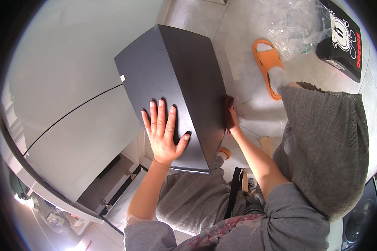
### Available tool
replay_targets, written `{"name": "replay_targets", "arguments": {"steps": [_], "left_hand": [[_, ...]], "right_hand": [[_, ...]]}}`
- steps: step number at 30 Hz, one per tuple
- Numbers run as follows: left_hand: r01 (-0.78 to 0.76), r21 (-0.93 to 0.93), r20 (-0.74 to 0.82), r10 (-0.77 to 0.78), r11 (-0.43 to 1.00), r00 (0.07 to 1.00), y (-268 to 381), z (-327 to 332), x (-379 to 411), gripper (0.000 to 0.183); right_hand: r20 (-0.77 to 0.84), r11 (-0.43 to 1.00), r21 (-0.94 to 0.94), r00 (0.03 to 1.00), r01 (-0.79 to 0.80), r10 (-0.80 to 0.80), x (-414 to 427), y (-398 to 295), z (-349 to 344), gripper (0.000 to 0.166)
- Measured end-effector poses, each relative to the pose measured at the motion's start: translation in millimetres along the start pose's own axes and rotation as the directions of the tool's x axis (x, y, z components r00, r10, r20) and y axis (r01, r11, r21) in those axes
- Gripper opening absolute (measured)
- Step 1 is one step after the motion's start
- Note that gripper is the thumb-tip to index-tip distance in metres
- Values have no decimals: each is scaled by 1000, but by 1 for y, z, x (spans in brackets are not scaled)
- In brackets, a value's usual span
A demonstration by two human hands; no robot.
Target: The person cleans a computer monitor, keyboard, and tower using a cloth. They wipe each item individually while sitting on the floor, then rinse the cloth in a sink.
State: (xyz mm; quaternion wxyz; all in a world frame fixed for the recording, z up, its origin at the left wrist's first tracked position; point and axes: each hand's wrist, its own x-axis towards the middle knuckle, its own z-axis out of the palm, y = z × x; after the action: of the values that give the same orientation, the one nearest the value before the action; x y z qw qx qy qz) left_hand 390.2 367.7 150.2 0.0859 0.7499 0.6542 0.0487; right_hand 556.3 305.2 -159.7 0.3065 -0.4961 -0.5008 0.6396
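A large black box-shaped cabinet (pixel 188 78), possibly a speaker, stands tilted in front of my lap. My left hand (pixel 163 135) lies flat on its near left face, fingers spread, gripping nothing. On the right side, my right hand (pixel 234 117) presses a dark red cloth (pixel 229 113) against the cabinet; its fingers are mostly hidden behind the cloth. A small white patch (pixel 122 78) shows on the cabinet's left edge.
A glossy pale cabinet (pixel 81 62) with an open compartment below borders the left. At the upper right lie clear plastic wrapping (pixel 292 31) and a black printed carton (pixel 342 47). My foot wears an orange slipper (pixel 267 59). A black speaker (pixel 359 216) stands at lower right.
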Motion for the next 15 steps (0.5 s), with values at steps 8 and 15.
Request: {"name": "replay_targets", "arguments": {"steps": [8,15], "left_hand": [[-7,57,38,5,998,999,1,-4,-4,66],[-28,9,30,27,1000,999,7,-6,9,65]], "right_hand": [[-20,997,-29,998,-65,64,78,-41,-1,63],[-127,936,4,929,352,-349,265,-111,-15,59]]}}
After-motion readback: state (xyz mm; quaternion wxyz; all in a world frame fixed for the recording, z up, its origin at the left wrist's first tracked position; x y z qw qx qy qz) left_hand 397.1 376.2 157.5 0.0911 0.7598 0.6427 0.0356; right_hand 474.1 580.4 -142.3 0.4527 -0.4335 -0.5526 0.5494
